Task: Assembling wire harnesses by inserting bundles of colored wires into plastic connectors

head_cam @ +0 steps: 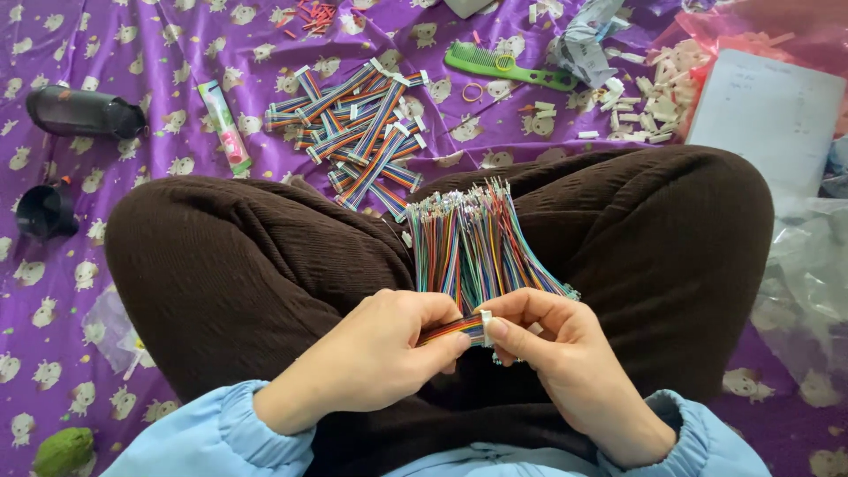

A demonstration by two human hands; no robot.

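One head-worn camera looked steeply down from close above the lap (265, 265), facing forward over the crossed legs. The fingers (442, 340) sat low in the centre; the purple sheet (132, 53) stretched beyond them to the top edge.

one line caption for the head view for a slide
Left hand and right hand pinch a rainbow wire strip and its white connector over a lap.

Purple animal-print sheet (132, 44) in soft daylight

Green lump (64, 451) cut off, unidentifiable
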